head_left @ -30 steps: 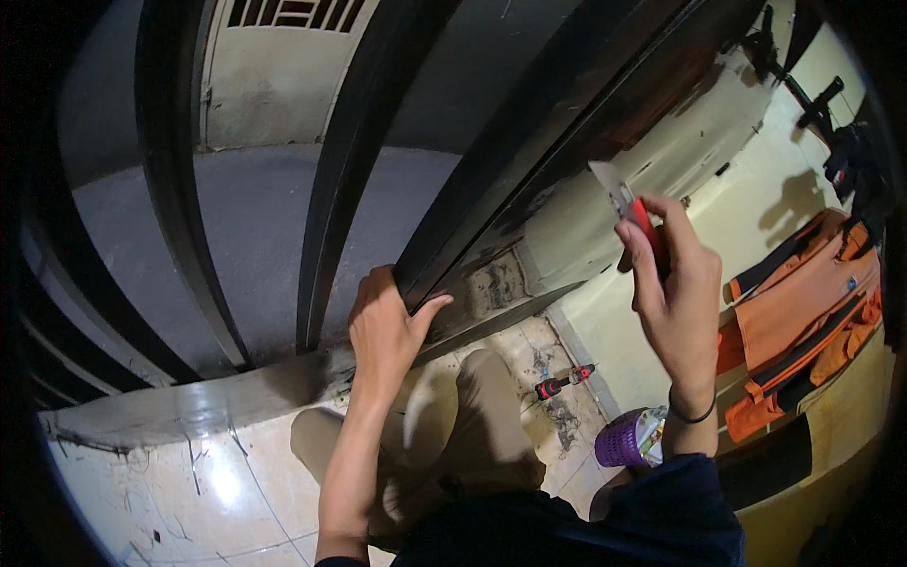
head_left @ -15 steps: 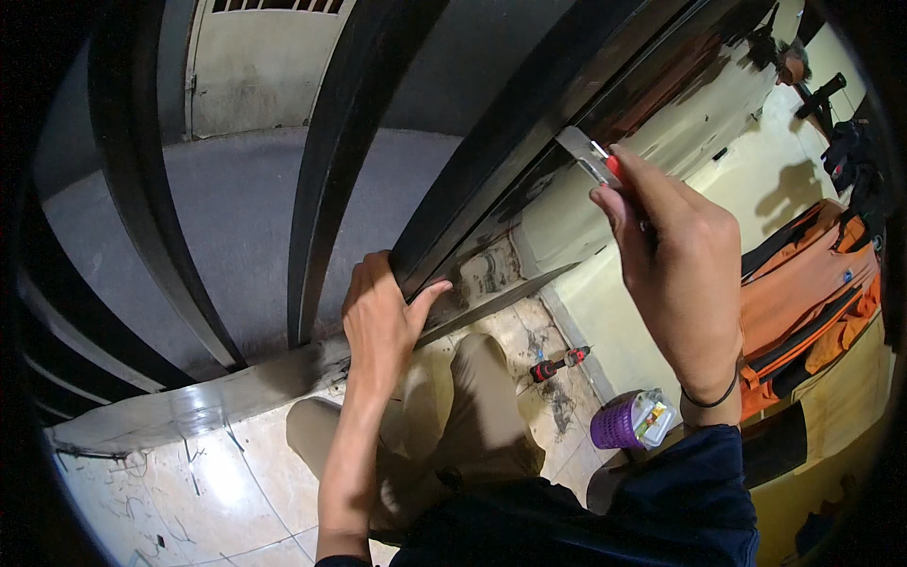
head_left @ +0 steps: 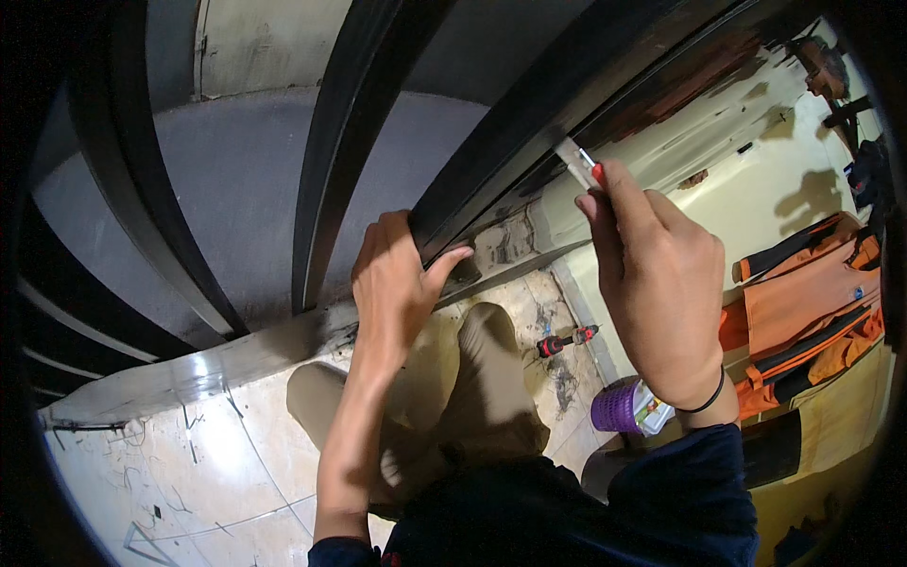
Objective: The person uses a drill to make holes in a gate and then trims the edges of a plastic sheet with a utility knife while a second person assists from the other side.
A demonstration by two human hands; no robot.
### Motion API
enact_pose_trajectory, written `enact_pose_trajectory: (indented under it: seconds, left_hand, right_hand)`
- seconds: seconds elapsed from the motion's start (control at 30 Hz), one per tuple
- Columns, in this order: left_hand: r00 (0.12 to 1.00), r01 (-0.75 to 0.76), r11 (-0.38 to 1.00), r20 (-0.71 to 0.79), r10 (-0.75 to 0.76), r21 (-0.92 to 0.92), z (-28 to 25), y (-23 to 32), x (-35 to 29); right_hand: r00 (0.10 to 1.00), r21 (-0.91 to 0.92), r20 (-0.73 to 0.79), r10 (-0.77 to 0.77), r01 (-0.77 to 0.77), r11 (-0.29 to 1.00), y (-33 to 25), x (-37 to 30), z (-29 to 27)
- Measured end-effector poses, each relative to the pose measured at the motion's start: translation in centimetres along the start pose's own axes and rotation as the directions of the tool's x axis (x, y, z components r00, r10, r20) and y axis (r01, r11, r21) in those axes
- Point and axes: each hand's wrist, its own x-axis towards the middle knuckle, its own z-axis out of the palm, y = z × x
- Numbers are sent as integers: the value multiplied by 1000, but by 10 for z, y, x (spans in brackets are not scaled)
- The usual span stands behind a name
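Note:
In my right hand (head_left: 661, 274), thumb and fingers pinch a flat, pale metal tool (head_left: 574, 163) with a shiny strip and a red part beside it. Its exact kind is unclear, as the hand covers the rest. The tool's tip meets the edge of a thick black metal bar (head_left: 529, 123), near a narrow dark gap. Lower down, my left hand (head_left: 389, 283) is wrapped around the same bar's end, fingers on the left side and thumb on the right.
More black bars (head_left: 326, 161) rise at the left from a grey bottom rail (head_left: 236, 364). A red-and-black tool (head_left: 567, 341) lies on the tiled floor (head_left: 255, 463), near a filled purple basket (head_left: 614, 408). Orange-and-black clothing (head_left: 803, 312) hangs at right; another person (head_left: 824, 68) is beyond.
My right hand has shifted slightly left and down in view, with the tool turned a little against the bar. My left hand appears higher, still gripping; the whole view has shifted slightly.

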Motion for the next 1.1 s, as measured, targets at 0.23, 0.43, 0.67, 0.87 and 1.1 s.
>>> enact_pose_trajectory:
  seconds: [0.23, 0.43, 0.67, 0.87, 1.1]
  left_hand:
    - [1000, -17, 1000, -7, 17, 0, 3, -13, -1]
    - [1000, -21, 1000, -11, 21, -4, 5, -10, 0]
    - [1000, -1, 1000, -5, 1, 15, 2, -7, 1]
    - [998, -28, 999, -58, 29, 17, 6, -12, 1]
    - [995, 50, 999, 92, -50, 1, 1, -7, 2]
  right_hand:
    - [999, -34, -14, -38, 37, 999, -4, 0, 6]
    - [999, -17, -39, -38, 38, 999, -3, -6, 12]
    - [998, -23, -65, -22, 21, 1000, -5, -8, 16]
    - [998, 2, -57, -12, 12, 1000, -6, -12, 20]
    - [996, 47, -93, -6, 11, 999, -4, -16, 29]
